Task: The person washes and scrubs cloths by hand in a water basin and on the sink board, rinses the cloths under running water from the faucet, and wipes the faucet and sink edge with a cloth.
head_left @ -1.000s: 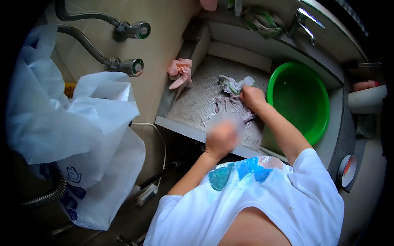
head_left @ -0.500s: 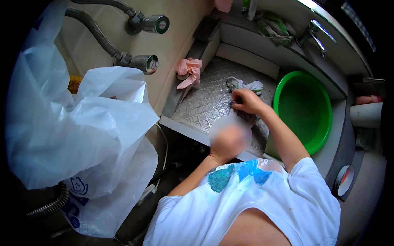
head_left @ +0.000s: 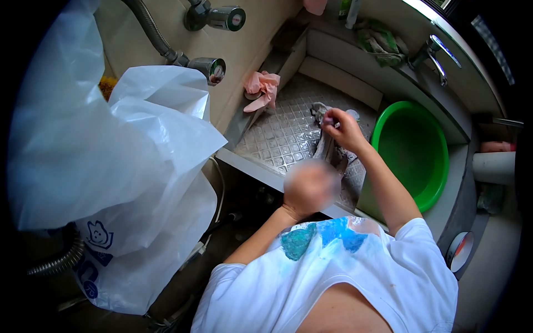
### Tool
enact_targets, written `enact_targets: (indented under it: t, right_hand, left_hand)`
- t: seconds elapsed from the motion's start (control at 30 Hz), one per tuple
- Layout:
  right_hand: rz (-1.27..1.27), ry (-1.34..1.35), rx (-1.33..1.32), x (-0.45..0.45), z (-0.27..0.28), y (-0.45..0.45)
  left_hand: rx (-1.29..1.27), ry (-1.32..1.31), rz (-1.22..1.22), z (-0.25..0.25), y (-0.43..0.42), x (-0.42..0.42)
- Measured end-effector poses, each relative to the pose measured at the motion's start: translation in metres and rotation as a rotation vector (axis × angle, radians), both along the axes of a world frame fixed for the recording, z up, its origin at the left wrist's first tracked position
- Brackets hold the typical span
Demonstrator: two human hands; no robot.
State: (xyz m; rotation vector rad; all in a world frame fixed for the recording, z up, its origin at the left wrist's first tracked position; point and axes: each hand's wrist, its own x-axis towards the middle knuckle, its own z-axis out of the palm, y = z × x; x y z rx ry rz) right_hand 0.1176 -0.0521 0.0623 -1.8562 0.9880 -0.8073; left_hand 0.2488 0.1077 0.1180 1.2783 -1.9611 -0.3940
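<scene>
Head view:

The left hand (head_left: 312, 188) is at the front edge of the sink (head_left: 266, 133). A blur covers it; the finger position cannot be told, nor whether it grips anything. The lower end of the grey cloth (head_left: 325, 145) meets the upper side of this blur.

The right hand (head_left: 345, 131) is above the sink floor, farther from the body than the left hand. Its fingers are curled and together. A purplish bit shows at the fingertips; whether it is part of the cloth cannot be told.

The cloth lies on the ridged sink floor, bunched, between and below the two hands. A dark grey part of it, or a separate piece, shows just beyond the right fingertips. A small white item (head_left: 353, 115) lies behind the right hand.

The green tub (head_left: 443, 166) stands upright at the right side of the sink, near the right forearm. The pink glove (head_left: 263, 89) is draped over the left rim. The green-and-white rag (head_left: 381, 42) lies on the back ledge, beside the faucet (head_left: 436, 53).

Two valves (head_left: 226, 19) project from the wall at upper left. The white plastic bag (head_left: 161, 161) is left of the sink. The bowl (head_left: 461, 251) is tilted, at the far right.
</scene>
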Motion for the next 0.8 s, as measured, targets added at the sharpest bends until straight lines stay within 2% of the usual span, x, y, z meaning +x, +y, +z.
enact_targets:
  t: [0.1,0.13,0.2,0.27,0.3,0.37,0.47,0.53,0.6,0.63,0.7,0.77,0.8]
  right_hand:
    - [0.263,0.110,-0.095,0.003,0.036,0.035]
    - [0.387,0.171,-0.034,0.006,0.034,0.050]
    - [0.403,0.261,-0.219,0.009,0.005,0.060]
    - [0.299,0.269,-0.350,0.017,-0.009,0.045]
    - [0.239,0.406,-0.413,0.023,-0.020,0.034]
    - [0.063,0.500,-0.416,0.027,-0.034,-0.001]
    - [0.071,0.411,-0.377,0.030,-0.029,-0.006]
    - [0.185,0.274,-0.298,0.029,-0.003,0.011]
    - [0.429,0.292,-0.188,0.023,0.025,0.036]
    - [0.430,0.260,-0.176,0.021,0.017,0.049]
    - [0.425,0.227,-0.163,0.024,-0.009,0.052]
    - [0.156,0.298,-0.443,0.032,-0.030,0.037]
    - [0.064,0.418,-0.431,0.040,-0.029,0.024]
  left_hand:
    - [-0.052,0.012,0.027,-0.007,0.001,-0.001]
    - [-0.031,0.022,0.039,-0.012,0.003,-0.003]
    - [-0.003,0.029,0.053,-0.016,0.003,-0.003]
    - [0.021,-0.031,0.047,-0.010,0.000,-0.004]
    - [0.044,-0.030,0.032,-0.006,-0.001,-0.004]
    - [0.003,0.071,0.039,-0.009,0.000,-0.005]
    - [0.004,0.054,0.054,-0.005,0.001,-0.004]
    - [-0.007,0.039,0.061,-0.002,-0.003,-0.003]
    - [0.027,0.006,0.058,0.000,-0.003,-0.004]
    - [0.010,0.081,0.047,-0.004,-0.003,-0.003]
    - [0.033,0.052,0.030,-0.001,-0.006,-0.001]
    - [0.044,-0.015,0.032,0.001,-0.005,-0.004]
    - [0.052,0.039,0.043,0.005,-0.005,-0.005]
